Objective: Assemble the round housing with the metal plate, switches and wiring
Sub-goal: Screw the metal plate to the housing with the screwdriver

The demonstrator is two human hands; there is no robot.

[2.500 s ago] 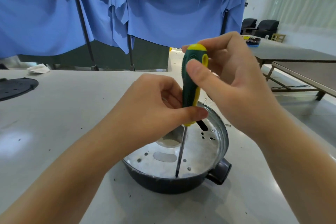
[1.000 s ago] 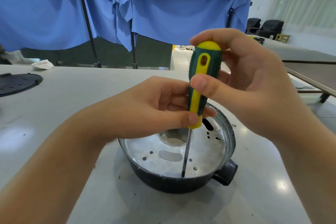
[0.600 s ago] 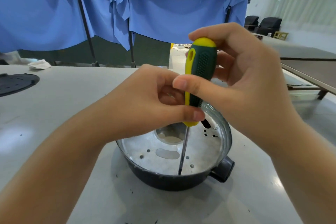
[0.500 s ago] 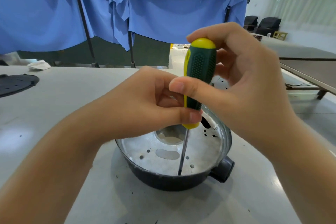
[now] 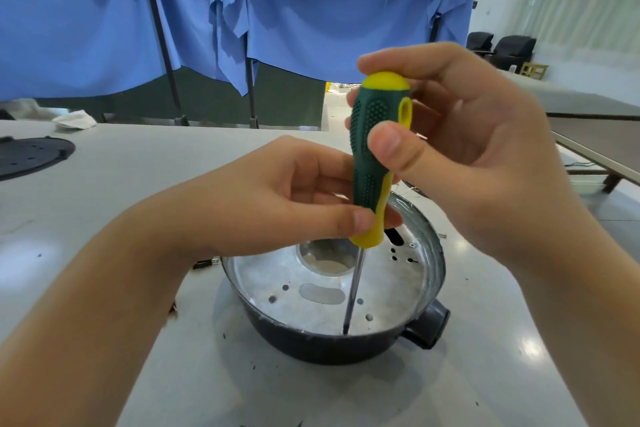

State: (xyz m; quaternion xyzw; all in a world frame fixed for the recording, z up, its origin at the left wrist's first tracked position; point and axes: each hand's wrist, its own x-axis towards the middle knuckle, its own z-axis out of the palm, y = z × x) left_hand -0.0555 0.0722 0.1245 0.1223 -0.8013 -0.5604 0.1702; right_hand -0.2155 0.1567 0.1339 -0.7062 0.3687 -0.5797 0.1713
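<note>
Right hand (image 5: 460,149) is pinching the screwdriver (image 5: 375,156) handle's top, left hand (image 5: 277,198) steadying its base — the shaft is running nearly upright, tip meeting the metal plate (image 5: 311,291) at the round housing (image 5: 332,345)'s near rim on the counter (image 5: 138,184).

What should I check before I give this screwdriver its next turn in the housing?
1. Tip seated: the screwdriver tip meets the metal plate at its near edge; whether it sits in a screw head, cannot tell.
2. Upper grip: right hand pinches the handle top, ok.
3. Lower grip: left hand pinches the handle's lower end, ok.
4. Shaft angle: slightly tilted, close to upright, ok.
5. Housing braced: neither hand holds the round housing, which sits free on the table, not ok.
6. Switches and wiring fitted: none visible, cannot tell.
</note>
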